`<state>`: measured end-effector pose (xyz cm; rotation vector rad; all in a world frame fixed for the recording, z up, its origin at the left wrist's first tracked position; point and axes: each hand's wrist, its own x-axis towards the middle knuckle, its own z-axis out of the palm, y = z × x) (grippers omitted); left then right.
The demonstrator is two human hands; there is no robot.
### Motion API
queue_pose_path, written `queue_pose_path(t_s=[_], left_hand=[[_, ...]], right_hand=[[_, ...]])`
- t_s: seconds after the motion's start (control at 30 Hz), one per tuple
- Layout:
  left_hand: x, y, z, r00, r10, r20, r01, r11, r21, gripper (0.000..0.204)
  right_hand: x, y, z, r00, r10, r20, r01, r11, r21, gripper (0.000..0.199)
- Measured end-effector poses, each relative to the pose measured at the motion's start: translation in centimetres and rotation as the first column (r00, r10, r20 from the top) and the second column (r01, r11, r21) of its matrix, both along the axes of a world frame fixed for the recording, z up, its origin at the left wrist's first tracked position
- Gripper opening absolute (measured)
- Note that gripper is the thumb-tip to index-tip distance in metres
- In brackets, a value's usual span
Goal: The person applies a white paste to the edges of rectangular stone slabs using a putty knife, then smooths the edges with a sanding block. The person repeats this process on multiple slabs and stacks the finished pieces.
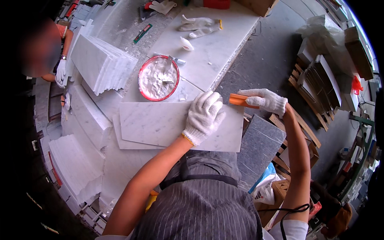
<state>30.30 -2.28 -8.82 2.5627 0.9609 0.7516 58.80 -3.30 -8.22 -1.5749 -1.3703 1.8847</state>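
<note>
A white marble tile (160, 120) with grey veins lies across in front of me, over another pale slab. My left hand (205, 116), in a white knitted glove, rests on top of it, fingers laid toward the far edge. At the tile's right end, my gloved right hand (267, 101) is closed on a flat orange block (239, 99). The block is at the tile's far right corner; whether it touches is hard to tell. Beyond the tile stands a red-rimmed bucket (159, 78) of whitish paste, with a metal scraper (168, 82) in it.
Stacked marble tiles (100, 64) stand at left, near a person's gloved hand (61, 73). Loose gloves (200, 26) and a small white bottle (186, 44) lie on the far slab. A dark grey slab (262, 146) leans at right. Farther right are wooden pallets (310, 96) with slabs.
</note>
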Motion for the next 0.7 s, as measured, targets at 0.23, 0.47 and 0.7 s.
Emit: queue_pose_path(t_s=[0.23,0.47,0.7], left_hand=[[-0.1,0.0,-1.2,0.999,0.004,0.041,-0.004,1.0,0.001,0.04],[-0.7,-0.8,-1.1,0.997,0.044,-0.056,-0.041,0.998,0.051,0.035],[-0.8,-1.0,-1.4,0.995,0.096,0.037,-0.099,0.992,0.084,0.031]], right_hand=[[0.8,0.7,1.1,0.996,0.09,0.006,-0.09,0.996,-0.015,0.072],[1.5,5.5,2.1,0.977,-0.054,0.206,0.004,0.972,0.236,0.068],[-7.6,14.3,-2.7,0.705,-0.548,0.45,0.025,0.653,0.757,0.069]])
